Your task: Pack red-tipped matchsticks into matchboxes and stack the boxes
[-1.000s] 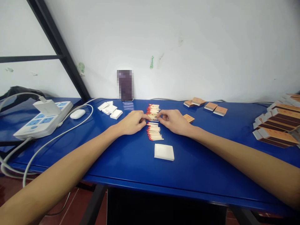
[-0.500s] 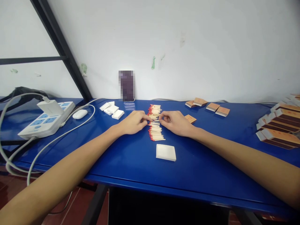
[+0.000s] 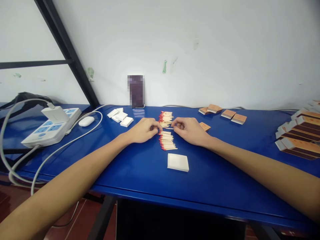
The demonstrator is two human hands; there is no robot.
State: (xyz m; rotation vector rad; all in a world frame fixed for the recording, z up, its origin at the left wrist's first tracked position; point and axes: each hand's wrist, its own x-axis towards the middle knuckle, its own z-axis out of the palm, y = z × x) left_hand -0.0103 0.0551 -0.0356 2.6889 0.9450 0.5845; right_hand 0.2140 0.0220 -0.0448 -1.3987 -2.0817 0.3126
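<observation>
A row of red-tipped matches lies on the blue table between my hands, heads to the left. A narrow gap parts it into a far group (image 3: 166,117) and a near group (image 3: 168,142). My left hand (image 3: 145,130) is closed, its curled index finger and thumb at the match heads beside the gap. Opposite it, my right hand (image 3: 190,131) is also closed, fingertips by the bare ends, close to a single match lying across. What either hand's fingertips hold is too small to make out. A white matchbox tray (image 3: 178,162) sits just in front of the near group.
Several small white trays (image 3: 121,116) lie at the back left. Orange matchbox sleeves (image 3: 228,114) lie at the back right, with stacked matchboxes (image 3: 300,136) farther right. A phone (image 3: 136,91) leans on the wall. At left are a power strip (image 3: 50,130), cables and a white earbud case (image 3: 86,121).
A gap has opened between the far and near matches where they were loosely scattered. My right fingertips have drawn back slightly to the right; my left hand is nearly still.
</observation>
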